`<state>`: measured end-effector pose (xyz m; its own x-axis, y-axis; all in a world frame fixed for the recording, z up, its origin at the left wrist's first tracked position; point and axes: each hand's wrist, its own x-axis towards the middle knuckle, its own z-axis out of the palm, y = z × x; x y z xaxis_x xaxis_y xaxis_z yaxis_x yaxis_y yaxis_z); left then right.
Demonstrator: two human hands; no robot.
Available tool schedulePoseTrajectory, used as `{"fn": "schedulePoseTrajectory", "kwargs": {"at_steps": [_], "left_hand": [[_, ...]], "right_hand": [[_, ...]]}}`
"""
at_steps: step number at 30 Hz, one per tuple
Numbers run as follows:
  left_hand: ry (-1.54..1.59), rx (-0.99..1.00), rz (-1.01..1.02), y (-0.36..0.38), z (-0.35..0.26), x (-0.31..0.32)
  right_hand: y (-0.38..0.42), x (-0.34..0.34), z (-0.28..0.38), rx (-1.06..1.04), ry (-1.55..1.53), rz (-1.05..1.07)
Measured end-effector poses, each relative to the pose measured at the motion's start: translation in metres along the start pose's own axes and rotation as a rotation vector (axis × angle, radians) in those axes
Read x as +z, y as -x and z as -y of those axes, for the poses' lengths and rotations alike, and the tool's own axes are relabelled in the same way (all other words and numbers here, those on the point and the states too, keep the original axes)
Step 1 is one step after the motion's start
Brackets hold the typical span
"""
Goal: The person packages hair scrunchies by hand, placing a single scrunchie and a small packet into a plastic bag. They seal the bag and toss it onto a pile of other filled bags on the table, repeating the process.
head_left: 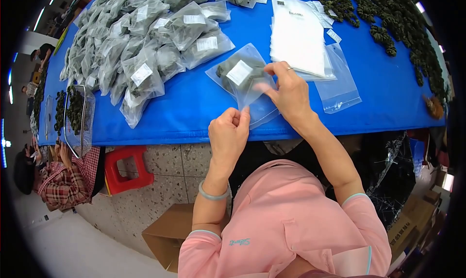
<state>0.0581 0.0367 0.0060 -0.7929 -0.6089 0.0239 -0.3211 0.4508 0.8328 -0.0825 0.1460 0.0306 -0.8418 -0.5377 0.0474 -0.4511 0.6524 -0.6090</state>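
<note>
A clear plastic bag (250, 91) with a white label (240, 73) and a dark green item inside lies at the near part of the blue table. My left hand (230, 130) pinches the bag's near edge between thumb and fingers. Over the bag's right side is my right hand (286, 86), its thumb and forefinger curved and apart, with the thumb blurred against the plastic. Just beyond my right hand lies a stack of flat white bags (298, 40), and a single clear empty bag (339, 84) is to its right.
Filled, labelled bags (165, 45) are heaped at the left of the blue table (184, 113). Dark green scrunchie-like items (388, 16) lie at the right. A wire basket (86, 120), a red stool (127, 169) and a seated person (73, 181) are at the left; a cardboard box (167, 234) stands below.
</note>
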Motion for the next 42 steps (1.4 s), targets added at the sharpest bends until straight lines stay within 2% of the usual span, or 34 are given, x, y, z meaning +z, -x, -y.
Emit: {"fn": "schedulePoseTrajectory", "kwargs": {"at_steps": [4, 8, 10, 11, 13, 19, 23, 28, 29, 30, 32, 33, 34, 35, 36, 37, 39, 41, 42], "left_hand": [[0.117, -0.099, 0.039, 0.008, 0.007, -0.005], [0.497, -0.326, 0.158, 0.025, -0.006, -0.003], [0.564, -0.386, 0.173, 0.030, -0.009, -0.003], [0.633, -0.440, 0.189, 0.032, -0.010, -0.003], [0.767, -0.549, 0.221, 0.037, -0.009, -0.004], [0.966, -0.552, 0.276, 0.046, 0.008, -0.003], [1.089, -0.596, 0.299, 0.049, 0.026, 0.009], [1.077, -0.606, 0.263, 0.049, 0.029, 0.013], [1.076, -0.604, 0.268, 0.049, 0.026, 0.013], [1.056, -0.595, 0.254, 0.049, 0.020, 0.010], [1.016, -0.574, 0.233, 0.046, 0.007, 0.004], [0.999, -0.566, 0.226, 0.045, 0.005, 0.003], [1.000, -0.564, 0.240, 0.044, 0.005, 0.003], [0.951, -0.545, 0.265, 0.044, 0.006, 0.002], [0.904, -0.526, 0.286, 0.045, 0.008, 0.000], [0.857, -0.505, 0.306, 0.045, 0.010, -0.002], [0.761, -0.502, 0.363, 0.041, 0.012, -0.014], [0.711, -0.523, 0.402, 0.037, 0.017, -0.025], [0.512, -0.263, 0.181, 0.036, 0.023, -0.024]], "right_hand": [[0.018, -0.015, -0.021, -0.053, -0.046, -0.059], [0.042, -0.023, -0.034, -0.311, -0.003, -0.240], [0.058, -0.023, -0.025, -0.452, -0.083, -0.222], [0.064, -0.018, -0.022, -0.449, -0.085, -0.218], [0.073, -0.006, -0.017, -0.550, -0.195, -0.084], [0.078, 0.007, -0.012, -0.603, -0.203, -0.029], [0.081, 0.010, -0.014, -0.795, -0.029, -0.165], [0.085, 0.021, -0.021, -0.933, -0.010, -0.247], [0.084, 0.017, -0.019, -0.915, -0.040, -0.203], [0.086, 0.011, -0.020, -0.817, -0.204, -0.113], [0.096, -0.030, -0.034, -0.526, -0.500, -0.013], [0.108, -0.056, -0.048, -0.215, -0.675, -0.093], [0.116, -0.082, -0.092, -0.090, -0.772, -0.252], [0.130, -0.117, -0.137, -0.042, -0.913, -0.394], [0.150, -0.159, -0.160, 0.092, -1.142, -0.481], [0.160, -0.163, -0.181, 0.090, -1.134, -0.490], [0.236, -0.217, -0.232, 0.198, -0.545, -0.525], [0.266, -0.230, -0.229, 0.296, 0.039, -0.518], [0.272, -0.248, -0.248, 0.337, 0.328, -0.503]]}}
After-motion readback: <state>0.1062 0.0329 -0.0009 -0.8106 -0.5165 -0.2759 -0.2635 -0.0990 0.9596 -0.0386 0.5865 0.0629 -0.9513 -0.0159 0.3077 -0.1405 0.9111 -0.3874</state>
